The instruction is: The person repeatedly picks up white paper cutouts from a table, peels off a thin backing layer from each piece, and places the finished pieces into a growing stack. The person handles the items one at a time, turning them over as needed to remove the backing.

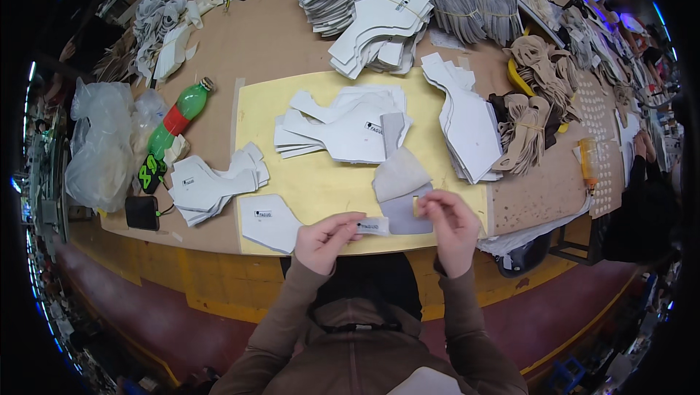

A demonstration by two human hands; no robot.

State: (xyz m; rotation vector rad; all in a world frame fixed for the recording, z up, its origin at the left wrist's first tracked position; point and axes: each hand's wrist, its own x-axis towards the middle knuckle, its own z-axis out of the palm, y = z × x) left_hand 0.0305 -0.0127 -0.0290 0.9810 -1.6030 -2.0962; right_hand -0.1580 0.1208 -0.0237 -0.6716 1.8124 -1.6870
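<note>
— Left hand?
— Fingers closed on a small white label strip, pinched at its left end, held just above the near edge of the desk.
— Right hand?
— Fingers pinched together on a tiny tan piece, too small to tell more. Close to the right end of the strip, hard to tell if touching.
— Under the hands?
— A yellow mat on the desk, with a grey cut piece just behind the strip and a lighter grey piece partly over it.
— Around?
— A single white cut piece left of the left hand, a stack of white shapes further left, another white pile in the middle of the mat. Green bottle lying near clear plastic bags at far left. Tan cut pieces at right
</note>
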